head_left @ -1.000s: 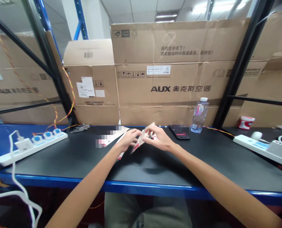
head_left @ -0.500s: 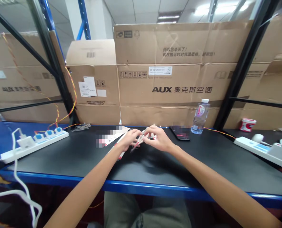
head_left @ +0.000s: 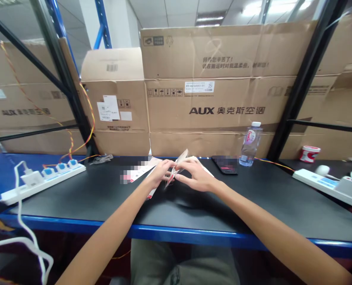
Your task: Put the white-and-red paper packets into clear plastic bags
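Note:
My left hand [head_left: 161, 173], near the middle of the black tabletop, is closed on a thin, pale packet with red marks [head_left: 172, 174], tilted up on edge. On the packet's other side is my right hand [head_left: 195, 174], its fingers bent over the upper part and the thumb lower down. Fingers hide much of the packet, so its kind is unclear. Under my left wrist lies a flat white and red card [head_left: 151, 194]. Another white card [head_left: 143, 169], partly blurred out, lies to the left. A white edge [head_left: 208, 171] shows beyond my right hand.
A dark phone [head_left: 225, 165] and an upright water bottle [head_left: 250, 144] stand right of my hands. Power strips lie at the left [head_left: 59, 178] and right [head_left: 315, 184]. Large cardboard sheets [head_left: 223, 138] wall off the back. A red and white tub [head_left: 309, 154] sits far right.
The packet's upper end now sticks up higher between my hands. My right hand's fingers have shifted slightly, and a white edge shows to its right.

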The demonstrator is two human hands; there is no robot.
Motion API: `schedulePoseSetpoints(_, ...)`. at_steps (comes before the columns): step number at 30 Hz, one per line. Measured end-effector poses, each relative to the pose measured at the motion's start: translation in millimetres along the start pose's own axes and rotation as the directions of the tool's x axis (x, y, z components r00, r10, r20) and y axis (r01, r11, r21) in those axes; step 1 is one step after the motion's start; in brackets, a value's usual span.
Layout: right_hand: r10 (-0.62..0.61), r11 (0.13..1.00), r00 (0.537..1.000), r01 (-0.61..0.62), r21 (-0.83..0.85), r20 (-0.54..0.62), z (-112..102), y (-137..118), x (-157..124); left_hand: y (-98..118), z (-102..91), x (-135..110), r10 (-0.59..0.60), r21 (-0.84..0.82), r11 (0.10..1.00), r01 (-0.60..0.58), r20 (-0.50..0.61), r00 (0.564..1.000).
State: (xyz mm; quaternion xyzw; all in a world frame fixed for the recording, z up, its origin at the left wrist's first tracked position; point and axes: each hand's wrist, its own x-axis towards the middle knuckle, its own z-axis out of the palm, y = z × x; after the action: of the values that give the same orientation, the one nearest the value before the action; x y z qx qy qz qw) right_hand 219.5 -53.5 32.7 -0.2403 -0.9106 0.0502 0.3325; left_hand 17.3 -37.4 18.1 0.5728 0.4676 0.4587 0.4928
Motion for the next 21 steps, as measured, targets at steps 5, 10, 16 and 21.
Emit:
schedulePoseSetpoints(5, -0.015, 0.995, 0.985, -0.002, -0.097, -0.171, 2.6, 5.0, 2.3, 5.7, 0.6, -1.5, 0.023, -0.074, 0.997, -0.024, -0.017, 1.0)
schedulePoseSetpoints(10, 0.107, 0.987, 0.896, -0.148, -0.063, -0.43, 3.9, 19.8, 5.2, 7.0, -0.2, -1.4, 0.03, -0.095, 0.995, -0.027, 0.029, 0.999)
schedulePoseSetpoints(16, 0.069, 0.996, 0.933, -0.082, -0.023, -0.352, 7.8, 27.0, 3.1, 6.2, 1.8, -2.0, 0.036, 0.025, 0.999, -0.038, 0.104, 0.994)
schedulePoseSetpoints(21, 0.102, 0.992, 0.884, -0.124, -0.018, -0.455, 8.2, 25.5, 5.1, 3.7, 3.2, -1.0, 0.088, 0.037, 0.995, -0.092, 0.109, 0.99)
